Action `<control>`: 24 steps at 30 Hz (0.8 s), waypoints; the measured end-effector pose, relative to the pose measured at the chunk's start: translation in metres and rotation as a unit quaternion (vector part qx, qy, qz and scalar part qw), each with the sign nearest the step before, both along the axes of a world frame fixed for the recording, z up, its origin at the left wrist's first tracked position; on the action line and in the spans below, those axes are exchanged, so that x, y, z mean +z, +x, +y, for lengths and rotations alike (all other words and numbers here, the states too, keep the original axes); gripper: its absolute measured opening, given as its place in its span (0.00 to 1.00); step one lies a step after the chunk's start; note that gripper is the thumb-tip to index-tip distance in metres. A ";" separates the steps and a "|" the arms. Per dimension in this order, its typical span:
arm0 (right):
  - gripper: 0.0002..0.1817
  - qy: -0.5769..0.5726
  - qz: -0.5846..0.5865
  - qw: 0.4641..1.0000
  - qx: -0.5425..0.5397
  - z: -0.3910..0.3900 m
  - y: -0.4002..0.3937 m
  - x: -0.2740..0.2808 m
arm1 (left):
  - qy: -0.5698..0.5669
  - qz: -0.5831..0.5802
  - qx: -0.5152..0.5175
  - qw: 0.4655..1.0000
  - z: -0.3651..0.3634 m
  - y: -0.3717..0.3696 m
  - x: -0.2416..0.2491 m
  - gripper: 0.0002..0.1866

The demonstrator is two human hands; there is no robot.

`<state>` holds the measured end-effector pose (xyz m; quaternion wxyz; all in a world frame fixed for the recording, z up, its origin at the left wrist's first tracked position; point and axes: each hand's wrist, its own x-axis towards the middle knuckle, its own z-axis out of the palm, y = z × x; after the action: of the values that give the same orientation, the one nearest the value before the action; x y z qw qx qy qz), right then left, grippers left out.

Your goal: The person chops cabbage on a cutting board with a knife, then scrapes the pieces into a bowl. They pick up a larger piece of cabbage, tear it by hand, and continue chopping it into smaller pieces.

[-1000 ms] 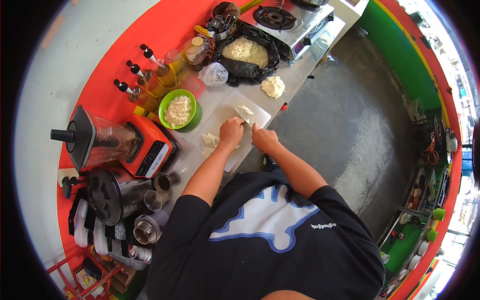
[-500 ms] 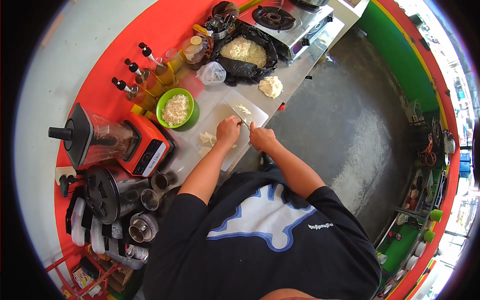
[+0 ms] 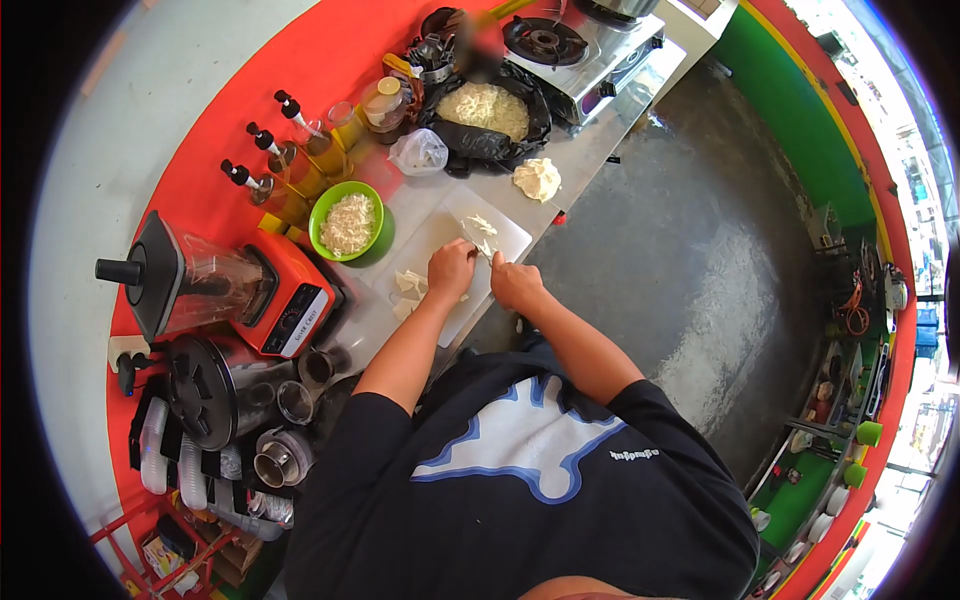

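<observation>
My right hand point(image 3: 517, 284) is closed round the handle of a knife point(image 3: 474, 228), whose blade lies over the white cutting board point(image 3: 508, 236). Beside it my left hand point(image 3: 453, 267) is closed near the blade's edge; whatever its fingers hold is too small to make out. Thin pale shreds point(image 3: 482, 224) lie at the blade. Flat pale slices point(image 3: 410, 287) rest on the board left of my left hand. A green bowl point(image 3: 348, 222) of pale shreds stands to the left. A whole pale lump point(image 3: 538, 180) sits near the counter edge.
A black bag point(image 3: 478, 138) with pale shreds and a clear plastic bag point(image 3: 418, 152) are behind the board. Pump bottles point(image 3: 283, 170) and an orange blender point(image 3: 285, 290) stand left. A gas stove point(image 3: 580, 60) is at the back.
The knife blade has turned slightly and shows more of its flat side. Both hands stay close together on the board, with a small shift of the whole view to the left.
</observation>
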<state>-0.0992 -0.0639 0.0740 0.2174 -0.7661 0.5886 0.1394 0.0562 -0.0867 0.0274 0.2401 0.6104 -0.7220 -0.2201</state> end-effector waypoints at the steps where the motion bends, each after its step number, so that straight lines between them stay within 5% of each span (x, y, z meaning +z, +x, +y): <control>1: 0.15 0.002 0.000 1.000 0.010 -0.001 0.000 0.002 | 0.014 -0.012 0.001 1.000 0.000 0.000 0.001 0.05; 24: 0.18 -0.005 -0.035 0.999 0.032 -0.003 -0.019 -0.025 | -0.026 0.032 0.082 0.996 0.010 -0.011 -0.006 0.06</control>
<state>-0.1182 -0.0671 0.0492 0.2296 -0.7901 0.5562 0.1166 0.0457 -0.0768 0.0212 0.2961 0.6536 -0.6671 -0.2003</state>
